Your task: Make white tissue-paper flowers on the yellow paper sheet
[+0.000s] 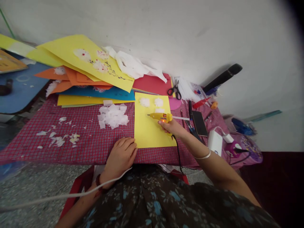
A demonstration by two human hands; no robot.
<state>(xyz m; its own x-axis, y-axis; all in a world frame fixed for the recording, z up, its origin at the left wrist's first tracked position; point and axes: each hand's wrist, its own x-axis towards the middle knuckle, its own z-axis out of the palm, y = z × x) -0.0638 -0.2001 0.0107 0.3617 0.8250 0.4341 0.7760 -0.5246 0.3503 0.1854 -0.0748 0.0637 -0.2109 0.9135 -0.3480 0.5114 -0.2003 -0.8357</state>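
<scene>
Gripping a glue gun [161,117], the right hand [171,126] is closed round its handle over the yellow sheet [147,134]; the left hand [122,151] lies palm-down, apparently empty, at its corner; three white tufts [144,102] are on, the lower part bare; paper pieces [112,116] lie piled alongside.

No legible text, brand or number is resolved in the head view. On the yellow glue gun [155,116] a small dark label [164,118] is carried, too small to be deciphered. A round bluish mark [216,152] is borne by the white box [215,141] at right; its content cannot be made out.
</scene>
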